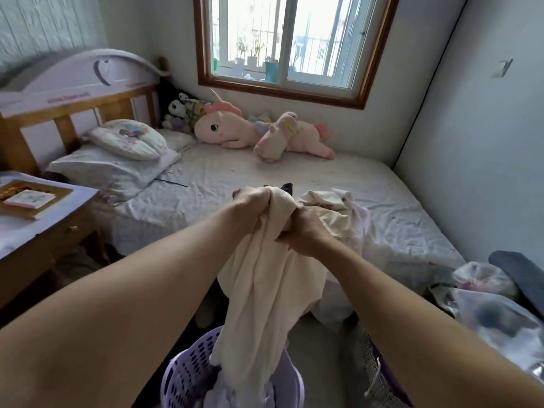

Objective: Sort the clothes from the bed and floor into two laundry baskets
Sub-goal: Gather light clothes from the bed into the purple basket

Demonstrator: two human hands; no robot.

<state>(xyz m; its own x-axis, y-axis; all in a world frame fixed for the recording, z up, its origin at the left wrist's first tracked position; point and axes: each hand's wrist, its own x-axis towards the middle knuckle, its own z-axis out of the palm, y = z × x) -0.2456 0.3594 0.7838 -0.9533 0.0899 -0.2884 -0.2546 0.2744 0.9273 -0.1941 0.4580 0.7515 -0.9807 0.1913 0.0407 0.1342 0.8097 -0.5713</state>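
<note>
Both hands, left hand [252, 208] & right hand [303, 231], are gripping cream garment [265, 295] w/ fingers clamped, frame center, hanging over lavender laundry basket [188, 366], probably touching.

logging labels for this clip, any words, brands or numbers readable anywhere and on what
None can be read.
Headboard: two short lines of print, too blurred to read.
Booklet on the bedside table: cover markings too small to read.
Cream garment, lilac basket: no text visible.

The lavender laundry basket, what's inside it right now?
The lower end of the cream garment, gripped by the left hand and right hand, hangs into the lavender laundry basket. Pale lilac fabric lies inside; anything deeper is covered.
</note>
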